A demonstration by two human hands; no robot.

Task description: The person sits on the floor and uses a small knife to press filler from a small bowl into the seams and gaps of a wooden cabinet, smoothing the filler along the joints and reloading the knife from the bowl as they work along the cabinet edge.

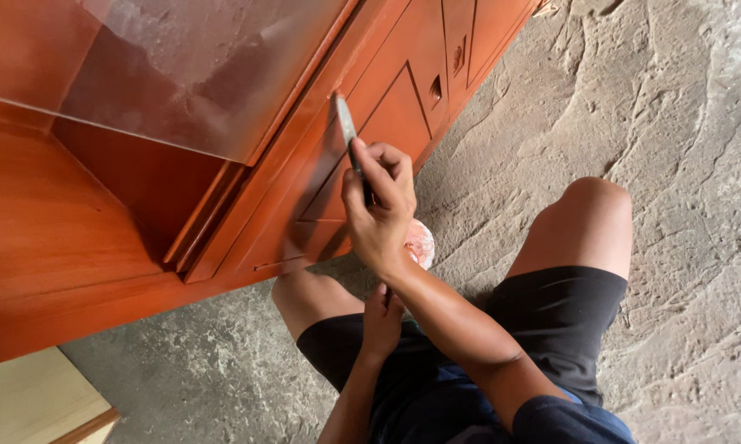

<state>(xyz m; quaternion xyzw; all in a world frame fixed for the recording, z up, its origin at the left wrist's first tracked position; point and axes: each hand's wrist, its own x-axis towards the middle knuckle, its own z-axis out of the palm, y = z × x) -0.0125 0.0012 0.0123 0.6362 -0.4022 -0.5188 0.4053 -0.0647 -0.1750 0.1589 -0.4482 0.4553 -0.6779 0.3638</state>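
Note:
My right hand (379,205) grips the dark handle of a putty knife (346,127). Its thin metal blade points up and touches the vertical frame strip of a reddish-brown wooden cabinet (247,205), beside a carved door panel (387,115). My left hand (383,321) rests low between my bare knees, partly hidden behind my right forearm; what it holds, if anything, does not show. A small round container (421,242) smeared with pinkish-white paste sits on the ground just behind my right wrist.
I am crouched on a rough grey concrete floor (634,107). The cabinet has a glass door (198,66) at upper left and recessed pulls (435,89) further along. A pale wooden board (33,403) lies at the bottom left corner.

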